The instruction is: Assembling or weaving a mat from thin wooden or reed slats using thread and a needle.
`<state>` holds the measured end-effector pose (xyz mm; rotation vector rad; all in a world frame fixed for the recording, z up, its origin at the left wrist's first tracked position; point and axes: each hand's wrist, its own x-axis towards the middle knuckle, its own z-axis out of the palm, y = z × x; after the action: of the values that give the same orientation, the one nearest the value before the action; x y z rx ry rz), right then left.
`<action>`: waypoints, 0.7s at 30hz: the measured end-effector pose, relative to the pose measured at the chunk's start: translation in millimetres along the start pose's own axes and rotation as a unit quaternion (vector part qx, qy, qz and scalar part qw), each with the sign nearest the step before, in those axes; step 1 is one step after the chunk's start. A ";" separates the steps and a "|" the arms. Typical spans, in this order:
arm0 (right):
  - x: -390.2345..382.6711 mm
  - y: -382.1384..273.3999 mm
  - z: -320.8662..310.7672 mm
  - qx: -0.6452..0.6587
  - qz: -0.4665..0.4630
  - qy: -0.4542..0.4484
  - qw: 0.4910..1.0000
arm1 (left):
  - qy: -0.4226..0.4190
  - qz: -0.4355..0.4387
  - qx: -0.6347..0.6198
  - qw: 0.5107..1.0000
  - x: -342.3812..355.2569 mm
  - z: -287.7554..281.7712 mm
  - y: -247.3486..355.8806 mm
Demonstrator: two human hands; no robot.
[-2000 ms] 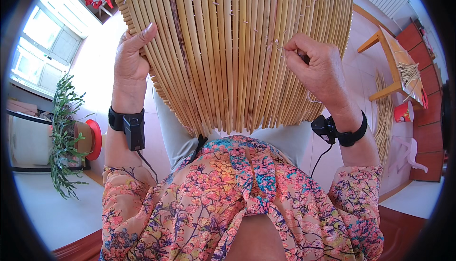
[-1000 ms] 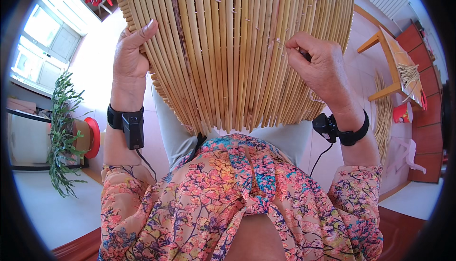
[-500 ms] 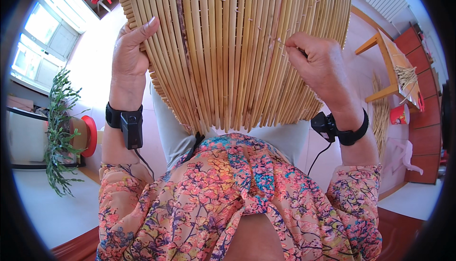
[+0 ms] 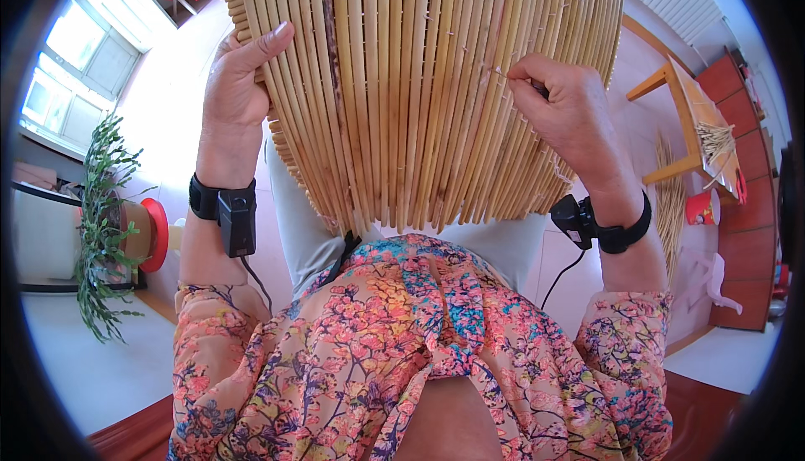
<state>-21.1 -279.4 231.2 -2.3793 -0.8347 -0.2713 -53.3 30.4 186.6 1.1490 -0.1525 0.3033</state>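
Note:
A mat of straw-coloured stalks [image 4: 411,109], stitched side by side with pale thread, rests over my lap and reaches past the top of the view. Gripping its left edge, my left hand [image 4: 243,79] has the thumb on top and the fingers hidden behind. My right hand [image 4: 560,100] is closed in a pinch above the right part of the mat. From its fingertips a thin needle-like tip with a bit of white thread [image 4: 501,72] points left, against the stalks. Something dark shows inside the fist; its full shape is hidden.
On the right stands a wooden stool [image 4: 692,117] bearing a bundle of short stalks [image 4: 715,142]. Long stalks [image 4: 669,209] lie beside it, near a red cup [image 4: 703,208] and a red cabinet [image 4: 742,243]. A green plant [image 4: 105,226] hangs at left.
The mat and my left hand have shifted slightly to the right. My right hand stays pinched at nearly the same place on the mat.

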 end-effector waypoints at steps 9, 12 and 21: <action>2.5 0.0 -5.3 0.006 0.001 -0.015 1.000 | 0.000 -0.004 -0.004 1.000 1.1 3.0 0.7; 2.8 -1.7 -8.7 -0.002 0.015 -0.024 1.000 | 0.002 -0.007 -0.002 1.000 0.4 4.8 2.2; 2.9 -7.7 -26.8 -0.051 0.009 -0.003 0.999 | -0.012 0.052 0.013 0.999 4.7 27.7 32.1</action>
<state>-23.5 -289.2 257.4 -2.4832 -0.8187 -0.3055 -58.0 17.8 227.1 1.1729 -0.2296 0.3847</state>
